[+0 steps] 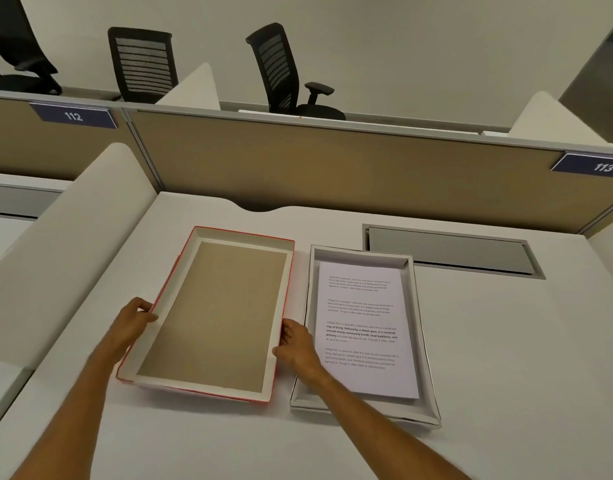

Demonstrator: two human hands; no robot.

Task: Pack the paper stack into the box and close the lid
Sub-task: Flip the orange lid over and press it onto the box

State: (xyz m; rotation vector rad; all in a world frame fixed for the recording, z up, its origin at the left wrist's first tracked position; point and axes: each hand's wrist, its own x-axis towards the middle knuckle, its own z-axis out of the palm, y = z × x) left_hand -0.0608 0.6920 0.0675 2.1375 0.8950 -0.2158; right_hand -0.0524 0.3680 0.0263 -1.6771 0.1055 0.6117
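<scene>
You hold the lid [208,313] between both hands, its hollow side facing up so the brown inner panel and white inner walls show, with the red outer skin visible only as a thin line along the edges. Your left hand [133,322] closes on the lid's left long wall, thumb laid over the rim toward the inside and fingers curled around the outer face. Your right hand [296,344] clamps the opposite long wall, fingers bent against the red outer side and thumb pressing at the rim. Both grips sit nearer the end of the lid closest to you than the far end. Whether the lid rests fully on the desk [506,375] or is slightly raised at your hands, I cannot tell.

Just to the right of your right hand, beside the lid and not touching it as far as can be seen, lies the box [421,327], a shallow white tray with grey inner walls, open on top. The paper stack [365,327] lies flat inside it, its top sheet printed with several short paragraphs of text. Your right forearm crosses over the box's near left corner.

Beyond your right hand, past the box's far end, a grey cable hatch [450,251] is set into the desk. A tan partition [333,161] stands behind everything.
</scene>
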